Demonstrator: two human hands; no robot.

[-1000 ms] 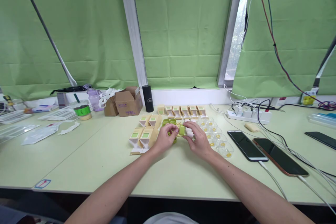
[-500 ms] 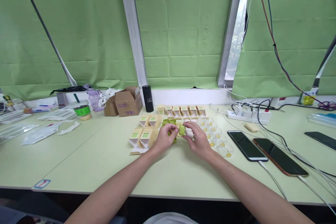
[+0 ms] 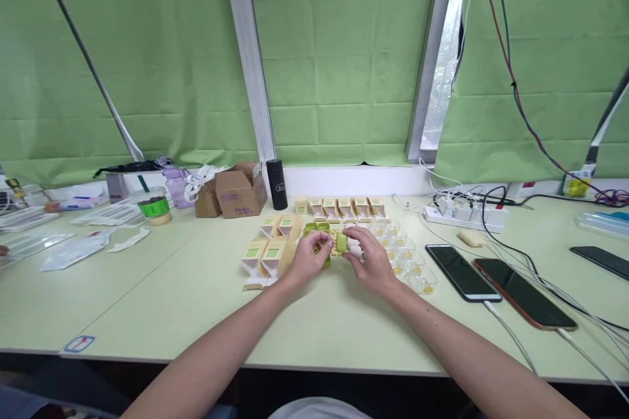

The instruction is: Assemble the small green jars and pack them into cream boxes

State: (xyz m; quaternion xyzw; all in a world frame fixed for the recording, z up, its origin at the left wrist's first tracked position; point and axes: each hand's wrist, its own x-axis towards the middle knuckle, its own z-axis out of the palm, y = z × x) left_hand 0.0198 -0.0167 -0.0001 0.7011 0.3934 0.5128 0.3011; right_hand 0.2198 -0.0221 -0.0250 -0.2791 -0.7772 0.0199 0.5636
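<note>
Two bare hands meet mid-table over a small green piece

Clock is set on the hands, 12 = straight ahead. R hand [image 3: 369, 257]: thumb & fingers clamped on a small green block-shaped piece [image 3: 341, 243], dead centre. White rounded pieces [image 3: 354, 249] show by the R palm; can't tell if held or lying on the table. L hand [image 3: 312, 255]: thumb & fingertips close tog. just beside the green piece, at its 9; can't tell if they pinch sth tiny.

Just past L fingers, at 11: green plastic tray w/ compartments [image 3: 317, 227]. At 9: open cream card boxes w/ green square labels [image 3: 269, 254]. At 12: a row of similar cream card boxes [image 3: 346, 209]. At 3, near R hand: clear plastic cups w/ yellow bits inside [image 3: 403, 254].

Further out: black cylinder [image 3: 276, 184] upright at 11; brown cardboard box [image 3: 240, 193] at 10; white power strip [image 3: 464, 217] at 2; two dark-screened phones, the nearer one white-edged [image 3: 464, 273], at approx. 3–4. All on a pale green table [image 3: 196, 321].
</note>
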